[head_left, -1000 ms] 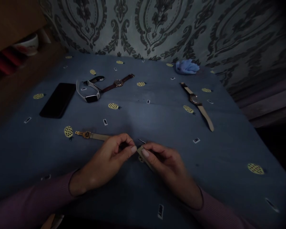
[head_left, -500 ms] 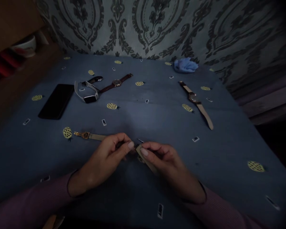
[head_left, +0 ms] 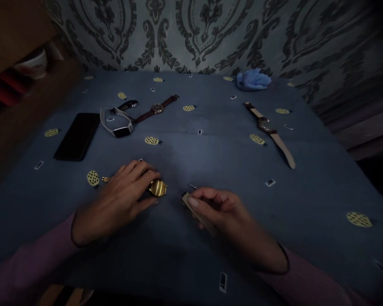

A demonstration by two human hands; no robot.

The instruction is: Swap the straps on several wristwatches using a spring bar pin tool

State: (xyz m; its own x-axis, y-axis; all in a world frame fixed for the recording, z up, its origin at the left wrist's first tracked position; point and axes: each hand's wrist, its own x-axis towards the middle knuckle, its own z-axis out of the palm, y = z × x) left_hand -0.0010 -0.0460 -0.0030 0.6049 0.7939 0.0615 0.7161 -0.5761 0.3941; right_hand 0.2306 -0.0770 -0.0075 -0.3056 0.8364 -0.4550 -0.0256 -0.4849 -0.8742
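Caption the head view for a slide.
Left hand at a gold-coloured watch, right hand holding a strap and thin metal item; other watches and a phone lie beyond.

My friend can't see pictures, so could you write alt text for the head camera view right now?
A person's left hand covers part of a gold watch on a blue, pineapple-patterned tablecloth, while the right hand holds a light strap piece and a thin metal tool. Farther back lie a dark phone, more watches and a crumpled blue bundle.
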